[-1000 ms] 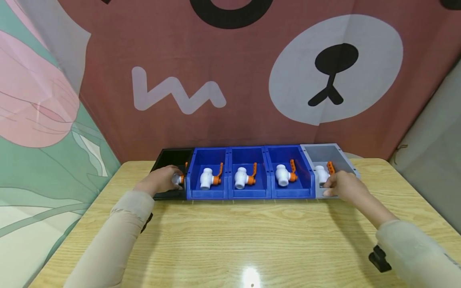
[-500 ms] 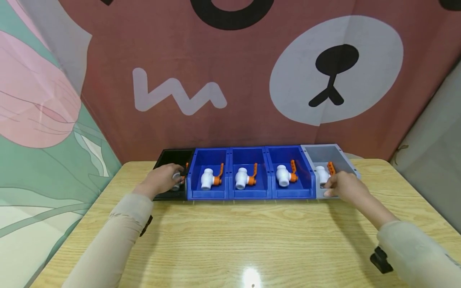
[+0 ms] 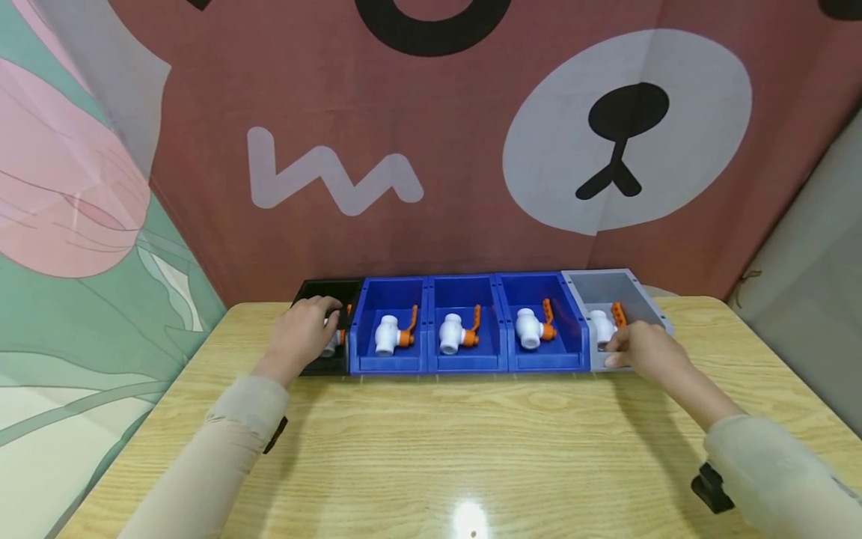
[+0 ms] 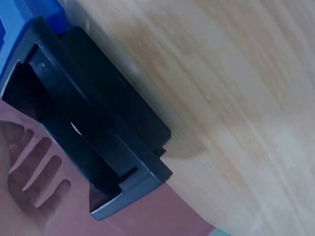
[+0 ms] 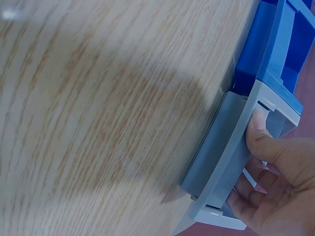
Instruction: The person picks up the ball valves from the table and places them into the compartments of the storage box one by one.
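Observation:
In the head view my left hand [image 3: 303, 329] hovers over the black bin [image 3: 322, 368], its fingers spread and holding nothing. A white ball valve [image 3: 328, 348] with an orange handle lies inside, partly hidden by that hand. The left wrist view shows the fingers [image 4: 33, 167] apart, beside the black bin. My right hand [image 3: 649, 350] reaches into the front of the grey bin [image 3: 599, 283], close to another white ball valve [image 3: 601, 327] with an orange handle. In the right wrist view its thumb [image 5: 258, 120] lies at the front rim, with the fingers loosely bent and a gap between.
Three blue bins [image 3: 465, 367] stand in a row between the black and grey ones, each with a white and orange ball valve [image 3: 452, 334] in it. The wood-grain table [image 3: 431, 449] runs in front. A printed curtain [image 3: 458, 239] hangs behind the row.
My left hand has let go of the ball valve in the black bin and risen slightly, fingers spreading. The right hand stays at the grey bin.

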The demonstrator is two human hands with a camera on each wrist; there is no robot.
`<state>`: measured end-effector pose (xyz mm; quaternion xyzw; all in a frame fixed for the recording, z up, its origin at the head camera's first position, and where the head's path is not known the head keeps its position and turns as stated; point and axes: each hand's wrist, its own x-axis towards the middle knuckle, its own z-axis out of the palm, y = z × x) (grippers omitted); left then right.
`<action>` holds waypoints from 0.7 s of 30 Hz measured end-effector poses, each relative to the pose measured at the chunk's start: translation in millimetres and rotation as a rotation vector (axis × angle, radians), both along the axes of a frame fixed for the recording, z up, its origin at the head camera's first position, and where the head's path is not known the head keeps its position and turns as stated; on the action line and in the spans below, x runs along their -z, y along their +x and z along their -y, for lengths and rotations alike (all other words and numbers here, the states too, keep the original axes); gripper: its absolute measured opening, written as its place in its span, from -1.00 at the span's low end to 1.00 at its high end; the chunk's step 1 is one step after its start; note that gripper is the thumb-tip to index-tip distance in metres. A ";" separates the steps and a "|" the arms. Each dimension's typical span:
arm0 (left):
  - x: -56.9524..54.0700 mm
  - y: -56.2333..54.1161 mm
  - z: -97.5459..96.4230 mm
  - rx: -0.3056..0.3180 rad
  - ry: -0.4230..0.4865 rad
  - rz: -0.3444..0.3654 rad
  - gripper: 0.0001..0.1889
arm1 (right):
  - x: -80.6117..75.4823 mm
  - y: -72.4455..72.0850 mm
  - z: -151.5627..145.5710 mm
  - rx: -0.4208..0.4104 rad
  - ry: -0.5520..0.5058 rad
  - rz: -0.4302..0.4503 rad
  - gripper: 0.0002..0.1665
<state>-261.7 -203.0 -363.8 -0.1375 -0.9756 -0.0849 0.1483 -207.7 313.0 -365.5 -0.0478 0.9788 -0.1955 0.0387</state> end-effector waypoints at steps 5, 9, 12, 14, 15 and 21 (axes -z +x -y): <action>2.1 6.2 -3.4 0.006 0.032 -0.108 -0.73 | 0.6 0.1 -0.5 -0.008 -0.014 -0.009 -0.76; 1.4 15.0 -11.0 -0.003 0.035 -0.128 -0.73 | 1.0 0.0 -4.9 -0.013 -0.051 0.002 -0.71; -0.7 22.2 -18.5 -0.005 0.027 -0.104 -0.66 | 2.7 1.8 -9.9 -0.025 -0.075 0.008 -0.67; -2.2 26.4 -23.6 0.005 0.014 -0.078 -0.60 | 4.2 3.7 -13.2 -0.037 -0.086 0.001 -0.66; -2.6 28.2 -26.0 0.012 0.011 -0.062 -0.56 | 4.8 4.8 -14.7 -0.043 -0.087 -0.004 -0.66; -2.0 39.3 -39.4 0.023 0.004 0.000 -0.39 | 1.2 11.3 -16.2 -0.068 -0.068 -0.036 -0.77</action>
